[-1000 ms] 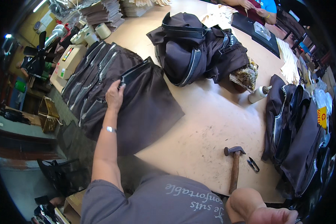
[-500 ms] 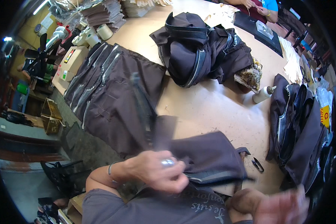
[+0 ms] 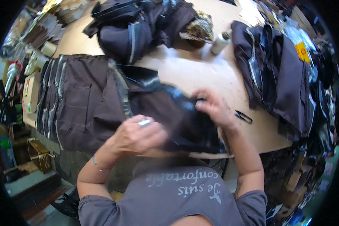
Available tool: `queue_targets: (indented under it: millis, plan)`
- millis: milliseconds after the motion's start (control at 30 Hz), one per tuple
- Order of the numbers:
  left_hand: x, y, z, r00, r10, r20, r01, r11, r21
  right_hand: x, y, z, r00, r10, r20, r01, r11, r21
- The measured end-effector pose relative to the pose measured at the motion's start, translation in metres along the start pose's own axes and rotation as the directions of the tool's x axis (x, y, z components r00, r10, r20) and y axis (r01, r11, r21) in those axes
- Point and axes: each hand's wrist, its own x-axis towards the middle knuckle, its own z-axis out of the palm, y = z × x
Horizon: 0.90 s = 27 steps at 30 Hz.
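Note:
A dark brown cloth piece [image 3: 152,103] with shiny black edging lies spread on the table in front of me, its underside partly turned up. My left hand [image 3: 139,135], with a silver ring on one finger, is closed on its near left edge; the fingertips are partly hidden. At its right side my right hand [image 3: 213,107] pinches the black edging between thumb and fingers. Small black thread snips [image 3: 243,117] lie on the table just right of my right hand. Left of the cloth piece, a row of overlapping brown cloth panels [image 3: 77,101] with pale edge strips touches it.
A heap of brown cloth pieces [image 3: 116,37] sits at the far side of the table [image 3: 199,69]. Beside it are a crumpled brownish bag [image 3: 200,28] and a white bottle-shaped thing [image 3: 220,42]. More brown cloth [image 3: 267,64] hangs over the right edge. A carton [image 3: 31,96] stands at left.
My right hand has come from the lower right, away from the cloth, onto its black edging. The cloth piece has been shifted and opened out. The whole view has tilted toward me.

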Motion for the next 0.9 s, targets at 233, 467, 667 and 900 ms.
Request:
queue_targets:
  millis: [233, 467, 667, 900]
  plan:
    - [-0.024, -0.015, -0.029, 0.791, -0.611, -0.022, 0.590, 0.754, 0.288, 0.002, -0.010, 0.004, 0.956, 0.275, 0.105, -0.294, 0.905, 0.306]
    - [0.016, 0.046, -0.015, 0.956, -0.285, 0.067, 0.293, 0.934, -0.203, 0.010, -0.009, 0.052, 0.969, 0.223, 0.102, -0.245, 0.862, 0.445]
    - [0.018, 0.059, -0.012, 0.954, -0.283, 0.100, 0.298, 0.934, -0.198, -0.002, -0.006, 0.045, 0.969, -0.240, -0.051, 0.197, 0.885, -0.422]
    - [-0.012, 0.031, -0.025, 0.758, -0.646, 0.090, 0.624, 0.678, -0.388, -0.025, -0.043, 0.045, 0.899, -0.321, 0.298, 0.375, 0.915, -0.147]
